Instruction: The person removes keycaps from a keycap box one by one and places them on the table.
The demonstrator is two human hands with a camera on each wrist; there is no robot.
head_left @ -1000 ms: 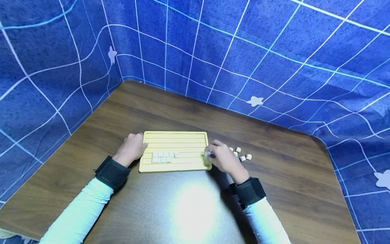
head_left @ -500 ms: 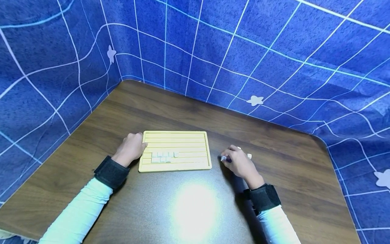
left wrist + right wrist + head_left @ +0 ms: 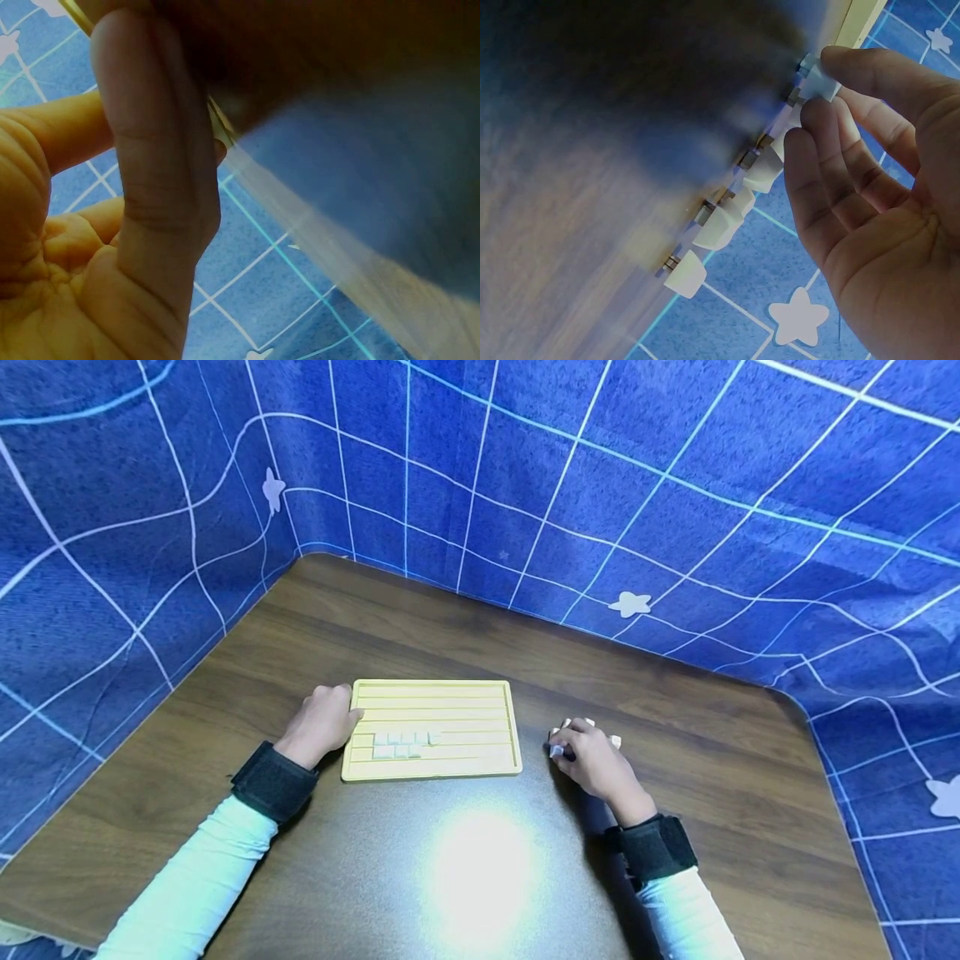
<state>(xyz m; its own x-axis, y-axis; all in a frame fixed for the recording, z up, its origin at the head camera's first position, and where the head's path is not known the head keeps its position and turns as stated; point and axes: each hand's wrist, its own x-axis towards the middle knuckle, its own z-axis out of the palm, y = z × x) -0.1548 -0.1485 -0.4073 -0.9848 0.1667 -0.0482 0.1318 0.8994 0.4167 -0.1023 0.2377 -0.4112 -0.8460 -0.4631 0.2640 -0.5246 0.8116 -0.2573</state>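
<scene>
My left hand (image 3: pixel 318 727) grips the left edge of a shallow yellow ridged tray (image 3: pixel 442 771), thumb over the rim. Several pale keycaps (image 3: pixel 397 750) sit in two short rows in the tray's lower left part. To the right of the tray, my right hand (image 3: pixel 596 760) pinches one white keycap (image 3: pixel 821 81) between thumb and fingertips, close to the table. Loose white keycaps (image 3: pixel 720 227) lie around that hand; in the head view it partly covers them. The left wrist view shows the left hand's fingers (image 3: pixel 161 150) large, with little of the tray visible.
The brown wooden table (image 3: pixel 480 635) reaches back to a blue curtain (image 3: pixel 450 460) with white lines and stars. A bright light reflection (image 3: pixel 480 877) lies on the table in front of the tray.
My right hand has moved right from the tray's right edge to the loose keycaps, a pale piece showing at its fingertips throughout. The left hand stays on the tray.
</scene>
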